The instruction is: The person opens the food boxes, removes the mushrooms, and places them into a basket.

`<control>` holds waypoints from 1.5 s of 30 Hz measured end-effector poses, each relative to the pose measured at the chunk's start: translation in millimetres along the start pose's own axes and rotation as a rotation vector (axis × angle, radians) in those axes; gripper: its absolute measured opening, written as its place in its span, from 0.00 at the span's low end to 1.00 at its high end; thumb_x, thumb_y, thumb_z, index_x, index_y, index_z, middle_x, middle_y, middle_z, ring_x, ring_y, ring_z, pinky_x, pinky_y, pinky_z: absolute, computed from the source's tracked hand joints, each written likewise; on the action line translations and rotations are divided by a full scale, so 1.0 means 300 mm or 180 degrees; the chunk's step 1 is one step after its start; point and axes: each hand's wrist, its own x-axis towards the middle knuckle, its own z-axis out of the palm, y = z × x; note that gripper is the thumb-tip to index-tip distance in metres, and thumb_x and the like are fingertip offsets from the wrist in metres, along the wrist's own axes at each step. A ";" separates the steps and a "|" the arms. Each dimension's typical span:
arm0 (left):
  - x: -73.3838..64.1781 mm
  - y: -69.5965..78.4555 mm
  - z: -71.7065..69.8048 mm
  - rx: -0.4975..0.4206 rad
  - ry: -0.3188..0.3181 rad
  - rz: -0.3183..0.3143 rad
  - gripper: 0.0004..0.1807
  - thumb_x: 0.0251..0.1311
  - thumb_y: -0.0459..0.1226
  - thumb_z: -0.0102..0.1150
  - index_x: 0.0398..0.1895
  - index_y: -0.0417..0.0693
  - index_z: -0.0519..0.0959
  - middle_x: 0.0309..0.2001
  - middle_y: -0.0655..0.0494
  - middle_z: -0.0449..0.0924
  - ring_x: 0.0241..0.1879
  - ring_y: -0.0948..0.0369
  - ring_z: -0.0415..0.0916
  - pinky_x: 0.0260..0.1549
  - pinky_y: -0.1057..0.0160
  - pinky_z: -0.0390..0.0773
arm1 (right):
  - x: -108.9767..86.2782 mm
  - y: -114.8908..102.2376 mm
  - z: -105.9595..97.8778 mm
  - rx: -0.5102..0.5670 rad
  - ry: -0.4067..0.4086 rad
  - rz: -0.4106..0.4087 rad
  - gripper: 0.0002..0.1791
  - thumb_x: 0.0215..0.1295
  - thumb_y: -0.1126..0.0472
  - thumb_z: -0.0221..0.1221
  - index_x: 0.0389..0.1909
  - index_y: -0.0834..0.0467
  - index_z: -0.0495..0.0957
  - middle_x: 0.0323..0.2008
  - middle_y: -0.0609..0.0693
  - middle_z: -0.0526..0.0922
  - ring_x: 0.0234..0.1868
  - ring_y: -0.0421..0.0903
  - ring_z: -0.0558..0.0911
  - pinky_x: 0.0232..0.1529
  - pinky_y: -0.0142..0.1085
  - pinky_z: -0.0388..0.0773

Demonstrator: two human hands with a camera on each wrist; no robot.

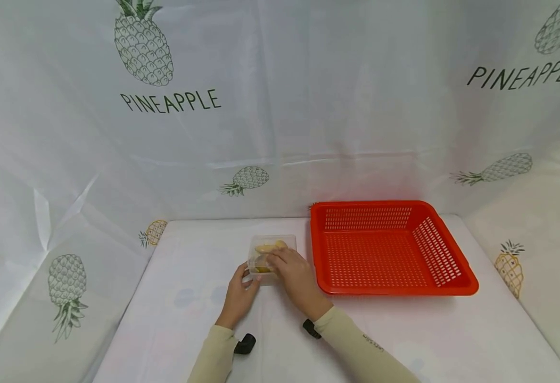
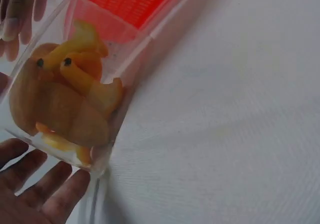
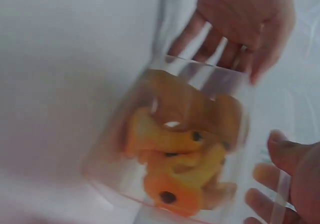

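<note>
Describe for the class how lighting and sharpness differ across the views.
Head view: bright, the red basket crisp, pale glare on the creased backdrop; left wrist view: dimmer, the clear container slightly soft; right wrist view: hazy, the orange pieces blurred.

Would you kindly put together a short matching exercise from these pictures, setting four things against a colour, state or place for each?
Things
1. basket
2. container
3. yellow pieces with dark tips
4. left hand

Descriptions
A. at the container's near left corner in the head view
B. transparent
C. inside the container
D. red

Right pairs: 1-D, 2-B, 3-C, 4-A
</note>
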 end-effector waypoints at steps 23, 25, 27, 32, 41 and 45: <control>0.040 0.124 -0.011 -0.0334 0.0694 -0.0472 0.19 0.65 0.21 0.59 0.59 0.28 0.80 0.50 0.34 0.82 0.39 0.46 0.84 0.31 0.68 0.88 | 0.124 -0.001 -0.036 -0.0416 0.0653 0.0541 0.21 0.61 0.70 0.74 0.55 0.57 0.89 0.53 0.57 0.82 0.55 0.57 0.80 0.60 0.50 0.84; 0.040 0.132 -0.014 -0.0387 0.0678 -0.0549 0.19 0.65 0.20 0.59 0.59 0.28 0.80 0.51 0.34 0.81 0.39 0.45 0.84 0.34 0.62 0.91 | 0.122 -0.006 -0.033 -0.0561 0.0528 0.0541 0.27 0.59 0.70 0.74 0.61 0.57 0.85 0.57 0.59 0.80 0.59 0.58 0.78 0.63 0.51 0.82; 0.040 0.139 -0.017 -0.0444 0.0656 -0.0598 0.19 0.65 0.20 0.59 0.60 0.27 0.80 0.51 0.33 0.81 0.40 0.44 0.84 0.37 0.55 0.92 | 0.121 -0.010 -0.031 -0.0679 0.0400 0.0545 0.32 0.58 0.70 0.75 0.66 0.58 0.81 0.61 0.60 0.78 0.62 0.58 0.77 0.66 0.51 0.80; 0.044 0.155 -0.023 -0.0507 0.0614 -0.0641 0.20 0.65 0.20 0.59 0.60 0.26 0.79 0.52 0.32 0.81 0.40 0.42 0.85 0.41 0.48 0.91 | 0.131 -0.014 -0.035 -0.0967 0.0115 0.0601 0.38 0.60 0.66 0.74 0.73 0.60 0.74 0.69 0.61 0.74 0.70 0.59 0.72 0.74 0.53 0.73; 0.049 0.165 -0.025 -0.0554 0.0588 -0.0731 0.20 0.65 0.19 0.60 0.61 0.25 0.79 0.54 0.31 0.81 0.41 0.41 0.85 0.41 0.50 0.92 | 0.156 -0.011 -0.043 -0.1088 -0.0273 0.0768 0.40 0.66 0.64 0.68 0.78 0.61 0.67 0.78 0.60 0.67 0.78 0.58 0.67 0.81 0.54 0.63; 0.049 0.166 -0.022 -0.0584 0.0629 -0.0767 0.20 0.65 0.19 0.60 0.61 0.26 0.79 0.53 0.32 0.81 0.41 0.41 0.85 0.41 0.50 0.92 | 0.166 -0.004 -0.040 -0.1066 -0.0478 0.0886 0.41 0.69 0.62 0.66 0.81 0.61 0.62 0.81 0.59 0.61 0.81 0.58 0.62 0.83 0.54 0.58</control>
